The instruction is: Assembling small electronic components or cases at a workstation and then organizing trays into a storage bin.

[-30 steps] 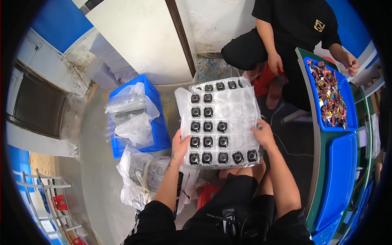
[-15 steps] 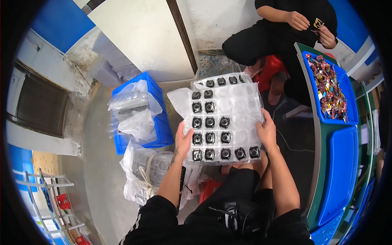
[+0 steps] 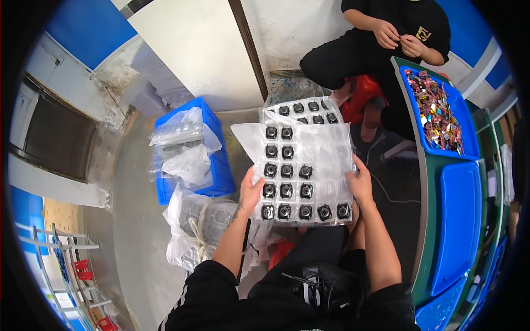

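Between my hands is a clear plastic blister tray [image 3: 326,160] with a sheet of thin white wrap on it. Black watch-case-like parts [image 3: 286,170] fill its left columns and its near row; the other pockets hold none. My left hand [image 3: 252,192] grips the tray's left edge, thumb on top. On the opposite edge, my right hand [image 3: 360,181] holds it the same way, its fingers partly hidden beneath. Just beyond lies a second tray [image 3: 306,108] with similar black parts, partly covered by the held one.
A blue crate [image 3: 221,160] with wrapped trays stands to the left, a tied bundle of trays [image 3: 212,218] nearer me. On the green bench [image 3: 425,198] at right, a blue bin [image 3: 473,149] holds small colourful parts beside a blue lid-like tray [image 3: 458,231]. A co-worker [image 3: 386,36] sits far right.
The held tray has drawn slightly toward me, uncovering more parts on the tray beyond. Both hands keep their grip. The co-worker's hands have come together.
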The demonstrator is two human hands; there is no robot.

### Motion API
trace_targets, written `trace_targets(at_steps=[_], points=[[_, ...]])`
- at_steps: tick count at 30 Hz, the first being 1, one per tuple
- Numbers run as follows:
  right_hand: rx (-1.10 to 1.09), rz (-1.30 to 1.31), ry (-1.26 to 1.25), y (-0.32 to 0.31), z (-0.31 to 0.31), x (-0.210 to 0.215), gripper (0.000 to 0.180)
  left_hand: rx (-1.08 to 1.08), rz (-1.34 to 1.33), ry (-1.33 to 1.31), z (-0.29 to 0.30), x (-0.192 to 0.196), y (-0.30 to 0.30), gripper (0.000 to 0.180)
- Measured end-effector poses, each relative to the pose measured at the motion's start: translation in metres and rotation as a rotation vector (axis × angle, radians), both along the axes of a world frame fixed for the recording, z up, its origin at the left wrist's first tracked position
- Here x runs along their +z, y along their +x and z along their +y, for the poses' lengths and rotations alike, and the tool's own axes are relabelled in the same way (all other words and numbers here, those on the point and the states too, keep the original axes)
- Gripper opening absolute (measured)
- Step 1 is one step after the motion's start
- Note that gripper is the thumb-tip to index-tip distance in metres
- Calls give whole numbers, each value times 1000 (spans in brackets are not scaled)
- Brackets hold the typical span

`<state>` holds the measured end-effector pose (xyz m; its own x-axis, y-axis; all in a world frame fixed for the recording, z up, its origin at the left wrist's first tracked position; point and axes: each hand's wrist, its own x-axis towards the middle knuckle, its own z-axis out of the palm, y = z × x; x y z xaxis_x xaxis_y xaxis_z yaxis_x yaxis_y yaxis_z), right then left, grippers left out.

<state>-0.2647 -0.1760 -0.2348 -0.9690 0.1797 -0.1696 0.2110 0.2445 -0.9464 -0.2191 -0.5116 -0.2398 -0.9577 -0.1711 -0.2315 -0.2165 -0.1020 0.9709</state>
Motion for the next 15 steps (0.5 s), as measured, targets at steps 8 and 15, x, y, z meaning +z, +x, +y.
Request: trace_targets(at_steps=[8, 15], points=[[12, 25, 297, 26, 0, 41, 59, -11, 104, -132, 9, 15, 23, 47], [0, 143, 167, 58, 0, 90, 61, -6, 101, 38, 7, 62, 47, 48]])
